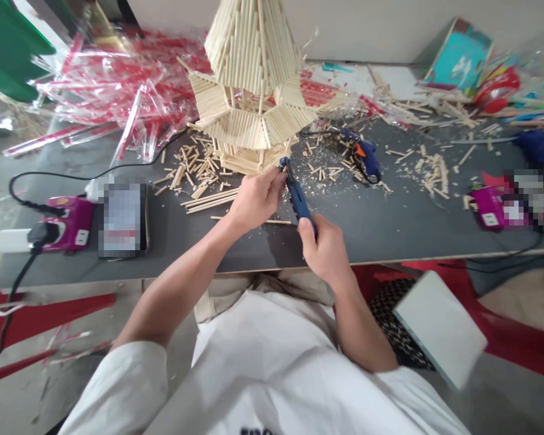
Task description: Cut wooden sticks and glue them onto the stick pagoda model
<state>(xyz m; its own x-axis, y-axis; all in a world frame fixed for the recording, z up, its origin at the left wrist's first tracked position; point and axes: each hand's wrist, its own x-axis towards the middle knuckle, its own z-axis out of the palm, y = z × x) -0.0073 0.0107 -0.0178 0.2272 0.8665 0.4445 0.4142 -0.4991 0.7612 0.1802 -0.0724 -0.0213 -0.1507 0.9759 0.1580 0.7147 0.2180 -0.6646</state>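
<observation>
My right hand [324,249] is closed round the handles of blue pliers [298,196], which tilt away toward the pagoda-like model. Beside the pliers' head, my left hand [259,198] is pinched shut; its fingertips hide whatever lies between them. Just beyond both hands stands the tiered model [256,51], built of thin wooden sticks, with a steep roof over flared eaves. Several long wooden sticks [213,200] lie on the table left of my left hand. Short cut stick pieces [193,160] are heaped beside the model's base.
A blue glue gun [366,156] lies right of the model among scraps. Clear and red plastic wrappers [131,99] pile up at the back left. A phone [123,219] and a purple power adapter [70,223] with cables sit on the dark table [254,257].
</observation>
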